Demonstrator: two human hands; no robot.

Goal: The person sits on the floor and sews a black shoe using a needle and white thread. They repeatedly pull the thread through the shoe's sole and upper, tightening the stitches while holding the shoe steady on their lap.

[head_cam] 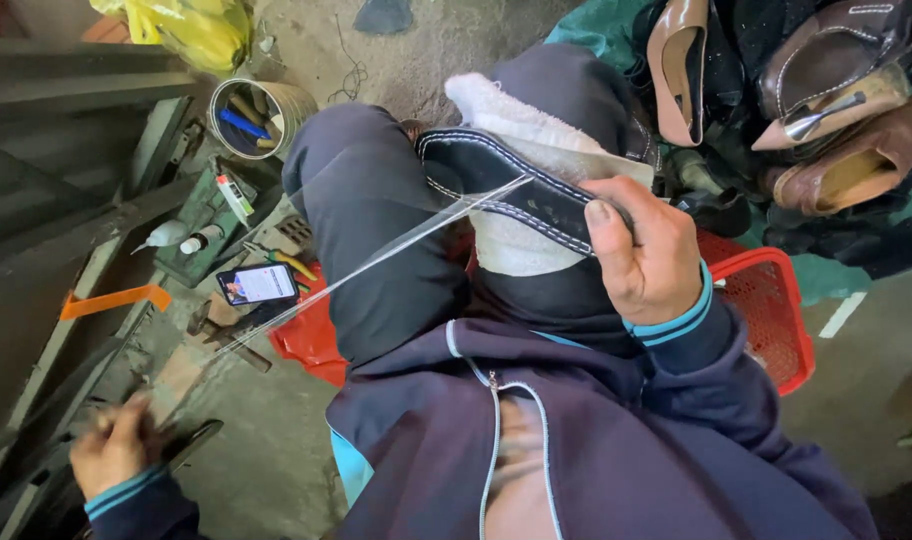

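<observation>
Single view only, so nothing is being shared between views. Head cam is sitting on the person's head, looking steeply down over the chest and lap, tilted so the floor is running below and left. It is framing close: the right hand is filling the centre-right, near the lens. The left hand is sitting far out at the lower left corner, blurred. Beyond the right hand, a shoe pile is filling the upper right edge.
</observation>
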